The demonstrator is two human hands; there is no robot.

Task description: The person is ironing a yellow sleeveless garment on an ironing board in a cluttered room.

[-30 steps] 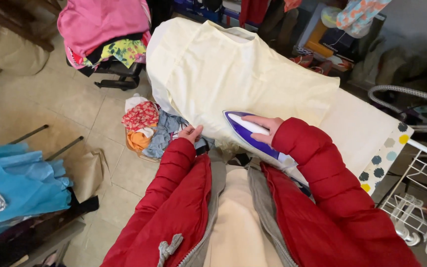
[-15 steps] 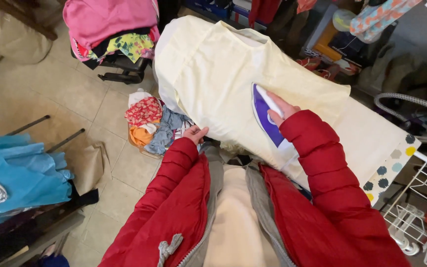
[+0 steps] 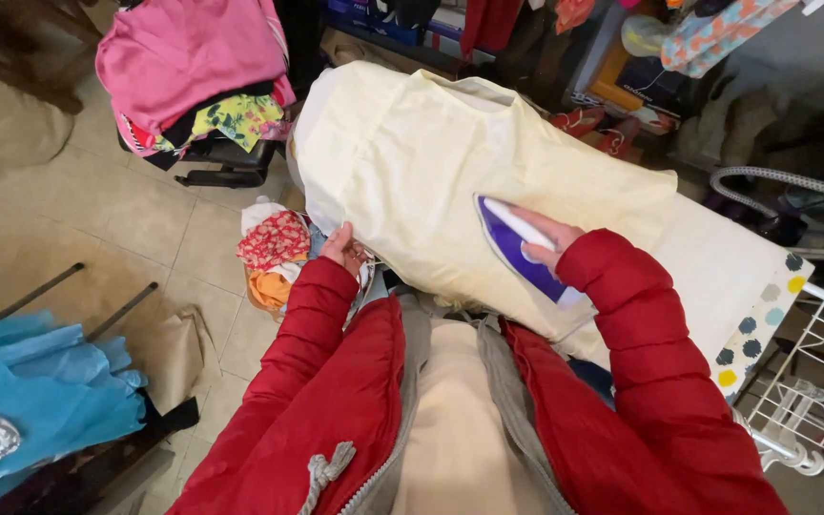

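1. The right hand is closed around the handle of a purple and white iron, which sits flat on the pale yellow garment, pointed tip aimed away from the person.
2. The garment is spread over the ironing board, draping off its near edge and rounded far end.
3. The left hand pinches the near hanging edge of the cloth, fingers closed on it, just beside the board's side.
4. The cloth looks thin, soft and light; I judge it would slide and crease easily, so holding it at the hem and keeping it taut seems the sensible grip.
5. The iron looks heavy and rigid with a hot sole; only the top handle is safe to grasp.
6. On the floor below lies a heap of coloured clothes; a chair piled with pink laundry stands beyond.
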